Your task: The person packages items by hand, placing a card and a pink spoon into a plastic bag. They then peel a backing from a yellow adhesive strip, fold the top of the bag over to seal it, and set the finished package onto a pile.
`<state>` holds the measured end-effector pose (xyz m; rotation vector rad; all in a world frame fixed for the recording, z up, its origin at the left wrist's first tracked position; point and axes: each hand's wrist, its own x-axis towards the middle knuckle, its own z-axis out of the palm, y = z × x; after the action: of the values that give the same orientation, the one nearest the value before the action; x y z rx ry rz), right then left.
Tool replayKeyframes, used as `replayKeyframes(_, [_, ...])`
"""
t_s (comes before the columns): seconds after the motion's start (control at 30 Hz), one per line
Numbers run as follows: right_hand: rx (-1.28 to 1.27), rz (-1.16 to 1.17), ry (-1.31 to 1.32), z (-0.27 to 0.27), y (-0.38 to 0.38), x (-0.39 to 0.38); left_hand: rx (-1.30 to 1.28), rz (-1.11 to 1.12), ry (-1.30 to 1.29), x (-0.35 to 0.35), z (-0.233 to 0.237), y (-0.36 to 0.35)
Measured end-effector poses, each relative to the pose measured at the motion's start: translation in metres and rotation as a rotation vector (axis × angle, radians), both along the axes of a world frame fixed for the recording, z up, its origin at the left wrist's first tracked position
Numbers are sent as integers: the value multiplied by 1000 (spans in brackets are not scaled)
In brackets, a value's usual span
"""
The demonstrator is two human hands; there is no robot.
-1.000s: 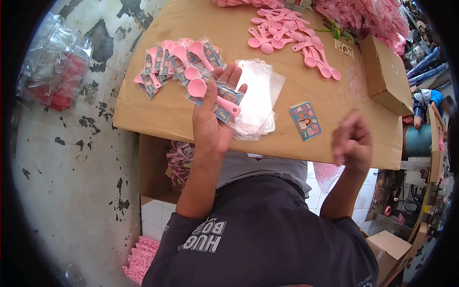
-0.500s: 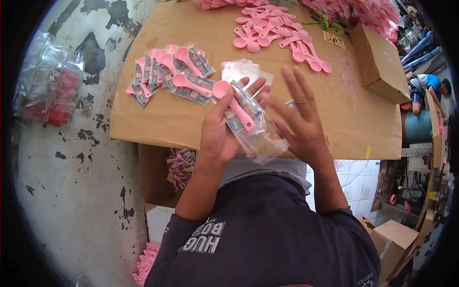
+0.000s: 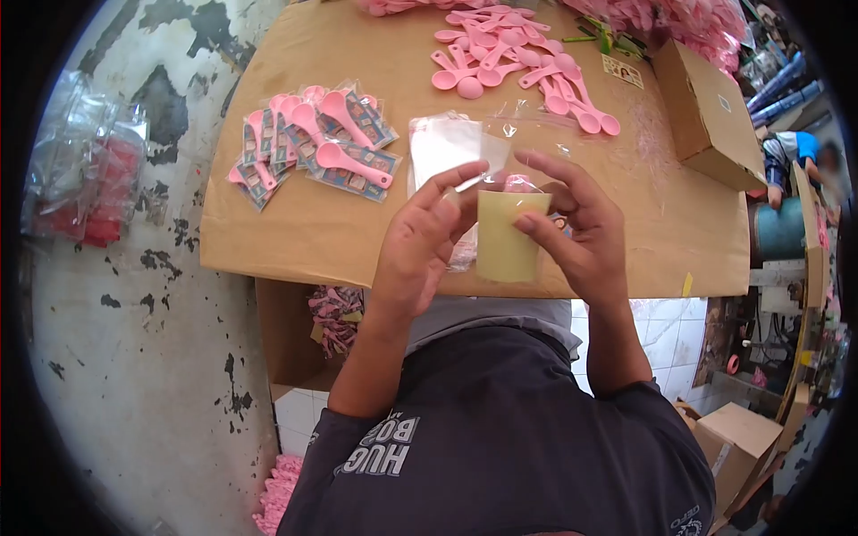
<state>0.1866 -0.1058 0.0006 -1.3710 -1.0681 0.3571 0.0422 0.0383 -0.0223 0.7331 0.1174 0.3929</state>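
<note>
My right hand (image 3: 585, 234) pinches a clear bag whose pale yellow card back (image 3: 509, 241) faces up, thumb over the card and fingers behind; pink shows at the bag's top. Close to its left edge is my left hand (image 3: 413, 246), palm turned up and fingers apart. Under and behind the hands lie flat clear bags (image 3: 444, 152). Bagged pink spoons on blue printed cards (image 3: 353, 165) are heaped to the left. A pile of loose pink spoons (image 3: 502, 76) sits farther back on the brown-covered table (image 3: 295, 237).
A cardboard box (image 3: 710, 116) stands at the table's right. Green pieces (image 3: 603, 37) and more pink items (image 3: 688, 22) are at the back. Clear bags hang by the left wall (image 3: 170, 357). At far right is another person (image 3: 791, 152).
The bag with the pink spoon facing up has left my left palm; a yellow card back now shows in my right hand. My right hand has closed onto the bag.
</note>
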Motion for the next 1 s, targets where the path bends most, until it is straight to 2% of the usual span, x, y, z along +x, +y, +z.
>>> replayKeyframes(0.07, [-154, 32, 220, 0, -1, -4, 303, -15, 58, -1, 0, -3])
replayKeyframes(0.13, [-141, 44, 242, -4, -1, -9, 317, 44, 112, 2, 3, -10])
replayKeyframes(0.2, [-252, 47, 110, -7, -4, -9, 364, 85, 185, 3, 2, -13])
replayKeyframes(0.27, [-235, 62, 165, -12, -5, -11, 335, 105, 202, 3, 5, -18])
replayKeyframes(0.37, [-183, -35, 163, -17, -6, -9, 423, 151, 242, 3, 1, -23])
replayKeyframes(0.43, [-81, -314, -133, -15, -8, -3, 487, 214, 262, 2, 6, -28])
replayKeyframes(0.47, [-79, -316, -132, -14, -7, 0, 490, 213, 261, 2, 6, -30])
replayKeyframes(0.53, [81, -436, -473, -10, -6, 7, 493, 253, 236, 3, 4, -34])
replayKeyframes(0.57, [83, -443, -471, -7, -5, 8, 498, 247, 236, 4, 5, -36])
replayKeyframes(0.63, [52, -424, -760, 0, -1, 6, 588, 250, 248, 4, 6, -40])
replayKeyframes(0.87, [65, -478, -792, -10, 4, 4, 727, 194, 286, 2, -2, -45])
replayKeyframes(1.0, [72, -448, -691, -11, 5, 2, 739, 119, 285, -3, 1, -39])
